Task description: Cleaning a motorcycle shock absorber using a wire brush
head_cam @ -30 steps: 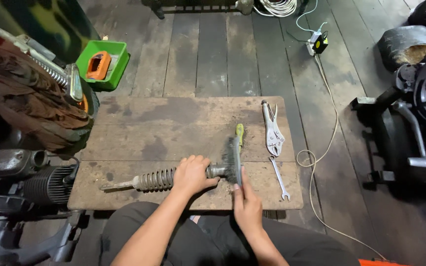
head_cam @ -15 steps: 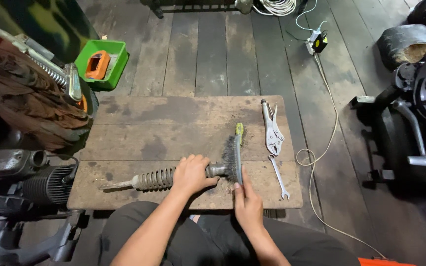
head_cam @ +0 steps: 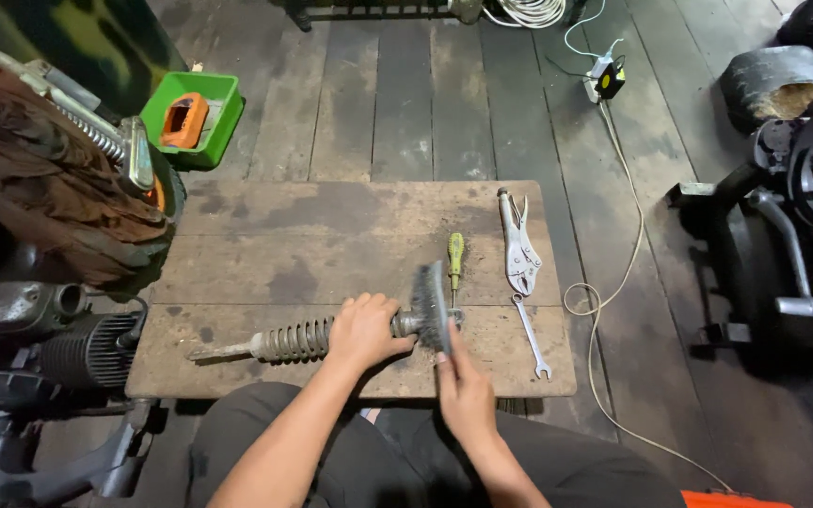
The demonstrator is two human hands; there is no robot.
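Left hand (head_cam: 366, 329) grips the shock absorber (head_cam: 305, 337) on desk (head_cam: 331, 226); right hand (head_cam: 464, 390) closed on wire brush (head_cam: 430, 303), scrubbing step; next stroke needs firm hold.

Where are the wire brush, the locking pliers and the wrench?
wire brush (head_cam: 428, 303), head view, on its bristle block.
locking pliers (head_cam: 519, 249), head view, on the middle of the handles.
wrench (head_cam: 530, 337), head view, on its shank.

Motorcycle workshop: engine (head_cam: 68, 343), pliers (head_cam: 519, 246), wrench (head_cam: 531, 336).
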